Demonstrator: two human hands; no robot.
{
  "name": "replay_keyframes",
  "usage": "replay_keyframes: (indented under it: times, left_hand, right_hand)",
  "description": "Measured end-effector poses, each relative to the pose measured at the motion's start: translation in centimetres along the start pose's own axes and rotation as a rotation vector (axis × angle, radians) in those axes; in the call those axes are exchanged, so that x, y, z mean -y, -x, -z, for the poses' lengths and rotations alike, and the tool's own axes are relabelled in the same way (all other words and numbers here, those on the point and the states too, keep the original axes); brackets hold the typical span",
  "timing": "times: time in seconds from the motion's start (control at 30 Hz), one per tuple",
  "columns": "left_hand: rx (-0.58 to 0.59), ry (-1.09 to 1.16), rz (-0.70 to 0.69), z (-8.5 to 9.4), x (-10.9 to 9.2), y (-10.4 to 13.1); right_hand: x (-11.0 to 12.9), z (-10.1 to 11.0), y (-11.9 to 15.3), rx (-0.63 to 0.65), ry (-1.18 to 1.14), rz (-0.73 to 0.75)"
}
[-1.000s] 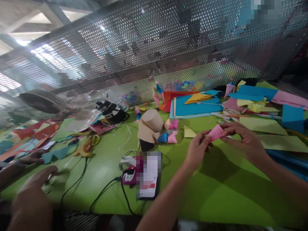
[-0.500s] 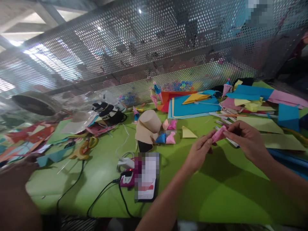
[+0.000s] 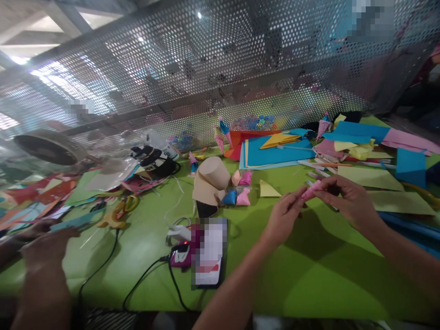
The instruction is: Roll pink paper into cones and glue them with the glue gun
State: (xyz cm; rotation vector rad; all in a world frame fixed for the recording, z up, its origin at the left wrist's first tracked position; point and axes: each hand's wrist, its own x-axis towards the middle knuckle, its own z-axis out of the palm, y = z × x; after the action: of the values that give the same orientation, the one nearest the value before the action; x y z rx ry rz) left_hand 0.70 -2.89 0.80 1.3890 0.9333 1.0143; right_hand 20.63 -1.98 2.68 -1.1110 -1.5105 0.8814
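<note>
A small pink paper roll (image 3: pixel 311 190) is pinched between my two hands, over the right half of the green table. My left hand (image 3: pixel 284 213) grips its lower left end with thumb and fingers. At its upper right end, the fingertips of my right hand (image 3: pixel 349 199) close on it. Left of my left hand lies a pale yellow paper triangle (image 3: pixel 269 189). Small packets of clay sit beyond it, among them a blue one (image 3: pixel 229 198) and a pink one (image 3: pixel 243 197). Pale yellow-green paper sheets (image 3: pixel 369 178) lie beyond my right hand.
Beige rolled material (image 3: pixel 210 181) stands mid-table. A phone (image 3: pixel 213 250) and purple power strip (image 3: pixel 180 256) with cables lie nearer. Yellow-handled scissors (image 3: pixel 117 215) are left, by a co-worker's hand (image 3: pixel 48 240) holding teal paper (image 3: pixel 77 221). Blue sheets (image 3: pixel 278 153) lie along the mesh partition (image 3: pixel 206 78).
My fingers have shifted slightly on the pink paper roll, which looks more tightly wound. At the left, the co-worker's hands have moved further into view with the teal paper.
</note>
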Motion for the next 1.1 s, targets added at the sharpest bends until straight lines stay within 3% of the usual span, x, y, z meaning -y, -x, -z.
replay_keyframes:
  times: [0.13,0.3,0.5,0.7,0.9,1.1]
  left_hand:
    - [0.069,0.223,0.107,0.5,-0.4,0.0]
    - [0.039,0.327,0.168,0.9,-0.7,-0.4]
    - [-0.003,0.162,0.114,0.8,-0.5,-0.7]
    - [-0.057,0.043,0.117,1.6,-0.7,-0.6]
    - [-0.070,-0.329,-0.013,2.4,-0.9,-0.4]
    - [-0.041,-0.347,0.020,2.6,-1.0,-0.5]
  right_hand:
    - [-0.5,0.3,0.0,-0.022,0.013,-0.036]
    - [-1.8,0.7,-0.2,-0.055,0.013,-0.023]
    - [-1.2,0.6,-0.2,-0.038,-0.010,-0.011]
    - [-0.7,0.6,-0.2,-0.133,0.088,0.023]
    - [-0.5,0.6,-0.2,-0.149,0.109,0.012]
    - [-0.8,0.8,-0.1,-0.127,0.053,-0.012]
